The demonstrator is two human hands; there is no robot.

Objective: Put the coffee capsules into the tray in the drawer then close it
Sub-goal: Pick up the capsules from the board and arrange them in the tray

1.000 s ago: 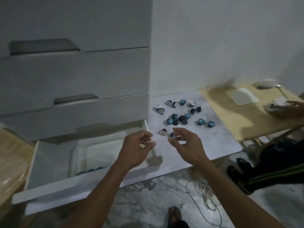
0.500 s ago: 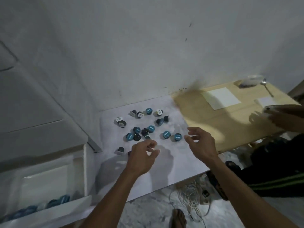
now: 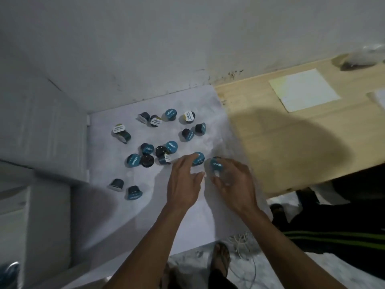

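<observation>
Two teal-lidded capsules at frame centre, lids facing up: I see my left hand (image 3: pixel 184 180) fingertips touching one (image 3: pixel 198 158), my right hand (image 3: pixel 233 180) fingers curled around the other (image 3: pixel 216 165).

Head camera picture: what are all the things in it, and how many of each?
coffee capsules: about eighteen, blue, black or white-lidded, scattered on the white board
white board: one, white, under the capsules
wooden table: one, light wood, right of the board
paper sheet: one, pale, on the wooden table
drawer unit: one, white, at the left
cable: one bundle, white, on the floor
left hand: one, fingers touching a blue capsule
right hand: one, blurred, at a second blue capsule; grip unclear
</observation>
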